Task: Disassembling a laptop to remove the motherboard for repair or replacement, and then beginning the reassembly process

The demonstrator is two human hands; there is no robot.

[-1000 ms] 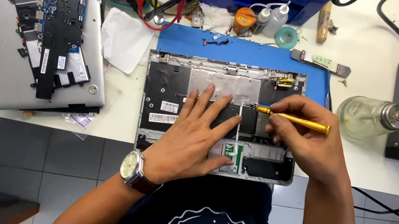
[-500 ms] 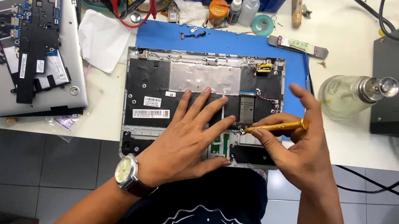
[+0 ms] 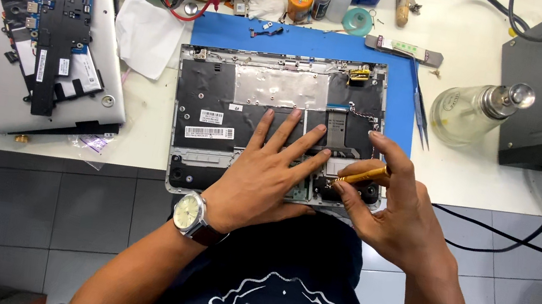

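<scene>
The left hand (image 3: pixel 267 174) lies flat with fingers spread on the open laptop (image 3: pixel 220 102), which sits on the blue mat (image 3: pixel 232 34). The right hand (image 3: pixel 398 211) pinches a yellow screwdriver (image 3: pixel 363 175). Its tip seems to touch the laptop's lower part.

A yellow screwdriver (image 3: pixel 363 175) lies over the black-and-silver laptop shell (image 3: pixel 223 84) on a blue mat (image 3: pixel 233 32), with a white cloth (image 3: pixel 147 34) at nine o'clock and a clear glass bottle (image 3: pixel 467 114) at three on the white table (image 3: pixel 503 182).
</scene>
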